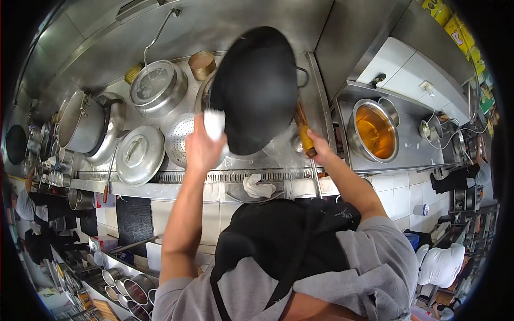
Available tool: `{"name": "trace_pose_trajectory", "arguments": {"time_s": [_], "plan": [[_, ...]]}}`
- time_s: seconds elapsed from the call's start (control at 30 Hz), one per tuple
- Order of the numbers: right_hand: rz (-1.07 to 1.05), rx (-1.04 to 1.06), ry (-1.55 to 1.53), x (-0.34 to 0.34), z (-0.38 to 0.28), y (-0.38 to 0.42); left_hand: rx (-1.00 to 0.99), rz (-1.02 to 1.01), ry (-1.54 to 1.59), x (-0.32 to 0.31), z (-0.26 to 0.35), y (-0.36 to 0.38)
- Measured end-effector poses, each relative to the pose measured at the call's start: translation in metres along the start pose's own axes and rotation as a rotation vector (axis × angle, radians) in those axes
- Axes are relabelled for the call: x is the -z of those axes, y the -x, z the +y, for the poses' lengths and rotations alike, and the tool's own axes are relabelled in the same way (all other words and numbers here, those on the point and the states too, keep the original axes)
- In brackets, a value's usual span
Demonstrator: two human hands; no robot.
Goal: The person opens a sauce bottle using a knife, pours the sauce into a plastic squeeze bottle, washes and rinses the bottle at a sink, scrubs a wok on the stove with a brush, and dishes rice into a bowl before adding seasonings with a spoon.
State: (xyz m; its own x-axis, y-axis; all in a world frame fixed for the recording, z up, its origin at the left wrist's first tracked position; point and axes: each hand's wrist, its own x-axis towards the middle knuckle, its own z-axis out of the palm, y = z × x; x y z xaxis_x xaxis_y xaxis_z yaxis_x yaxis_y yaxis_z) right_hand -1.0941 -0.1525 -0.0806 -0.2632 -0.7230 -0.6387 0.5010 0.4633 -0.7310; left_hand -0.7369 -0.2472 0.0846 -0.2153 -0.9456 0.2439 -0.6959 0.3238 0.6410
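Observation:
A large black wok (256, 91) is tipped up steeply over the range, its inside facing me and slightly blurred. At its left rim my left hand (204, 147) is closed on a folded white cloth (214, 125), which is smeared by motion. My right hand (320, 148) grips the thick end of a bamboo wok brush (305, 136) just right of the wok. The brush's thinner end points up along the wok's edge. Behind the brush sits a ladle (297, 143), its handle running towards me. A crumpled white cloth (259, 186) lies on the front ledge.
Left of the wok are a perforated strainer (179, 140), a lid (140, 155), a covered pot (159, 88) and a big stockpot (81, 122). A metal can (202, 64) stands behind. On the right counter, a steel pot (375, 131) holds amber liquid. Other people are at both sides.

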Motion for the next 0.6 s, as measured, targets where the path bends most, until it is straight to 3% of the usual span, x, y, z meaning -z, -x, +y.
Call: {"name": "trace_pose_trajectory", "arguments": {"time_s": [0.03, 0.1, 0.13, 0.2, 0.27, 0.3, 0.33, 0.4, 0.47, 0.53, 0.57, 0.6], "plan": [[0.003, 0.0, -0.003, -0.003, 0.005, 0.002, -0.134, 0.061, 0.015, -0.009, -0.021, 0.024], [-0.028, 0.093, -0.109, -0.009, 0.024, 0.012, -0.194, 0.021, 0.012, -0.012, -0.05, 0.067], [-0.045, 0.141, -0.166, -0.014, 0.027, 0.011, -0.112, -0.025, 0.013, -0.013, -0.057, 0.078], [0.058, 0.131, 0.026, 0.003, 0.022, 0.005, -0.042, 0.059, 0.023, -0.019, -0.079, 0.075], [0.052, 0.077, 0.087, 0.001, -0.021, 0.02, 0.091, 0.08, 0.094, -0.02, -0.107, 0.042], [0.003, 0.098, 0.144, 0.007, -0.042, 0.012, 0.252, 0.024, 0.19, -0.01, -0.102, 0.018], [-0.089, 0.161, 0.199, 0.002, -0.07, 0.02, 0.29, -0.016, 0.319, -0.015, -0.121, -0.002], [-0.034, 0.456, 0.265, -0.028, -0.119, 0.031, 0.355, -0.07, 0.422, -0.039, -0.15, -0.023], [-0.158, 0.69, 0.254, -0.057, -0.17, 0.024, 0.515, -0.02, 0.456, -0.086, -0.165, -0.019], [-0.103, 0.925, 0.194, -0.107, -0.208, 0.009, 0.529, -0.062, 0.304, -0.16, -0.182, -0.01], [-0.136, 0.931, 0.211, -0.121, -0.221, -0.024, 0.528, 0.032, 0.467, -0.165, -0.146, -0.004], [-0.002, 1.138, 0.257, -0.128, -0.227, -0.076, 0.52, 0.124, 0.629, -0.17, -0.108, 0.003]]}}
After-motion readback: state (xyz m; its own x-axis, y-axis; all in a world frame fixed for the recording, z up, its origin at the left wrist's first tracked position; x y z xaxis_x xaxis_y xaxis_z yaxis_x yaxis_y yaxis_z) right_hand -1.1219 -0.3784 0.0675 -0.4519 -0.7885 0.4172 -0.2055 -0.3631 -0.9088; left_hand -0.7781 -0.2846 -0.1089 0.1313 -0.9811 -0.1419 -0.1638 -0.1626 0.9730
